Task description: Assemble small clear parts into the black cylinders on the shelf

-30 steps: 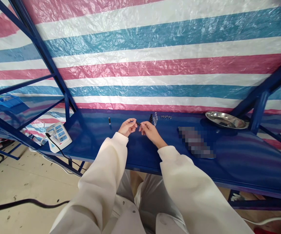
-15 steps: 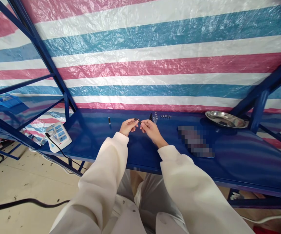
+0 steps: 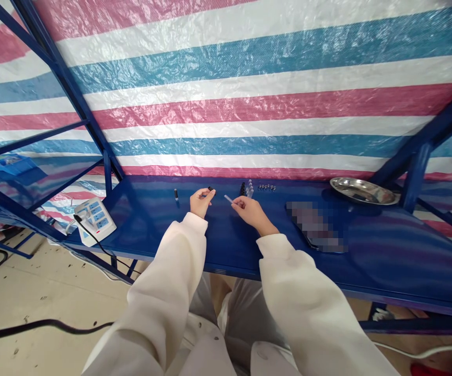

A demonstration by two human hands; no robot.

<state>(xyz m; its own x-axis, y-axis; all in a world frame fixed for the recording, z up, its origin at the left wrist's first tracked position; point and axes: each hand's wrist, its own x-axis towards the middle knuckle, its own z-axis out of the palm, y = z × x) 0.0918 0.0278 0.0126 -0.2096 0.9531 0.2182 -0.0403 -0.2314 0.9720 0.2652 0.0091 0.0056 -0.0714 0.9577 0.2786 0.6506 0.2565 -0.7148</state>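
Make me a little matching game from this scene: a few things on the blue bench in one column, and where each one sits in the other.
Things:
1. steel dish
2. white power strip
3. small black cap
4. thin clear piece

Places:
A. in the right hand's fingertips
B. far right of the blue shelf
C. left corner of the shelf
D. in the left hand's fingertips

Pairs: 1-B, 2-C, 3-D, 4-A
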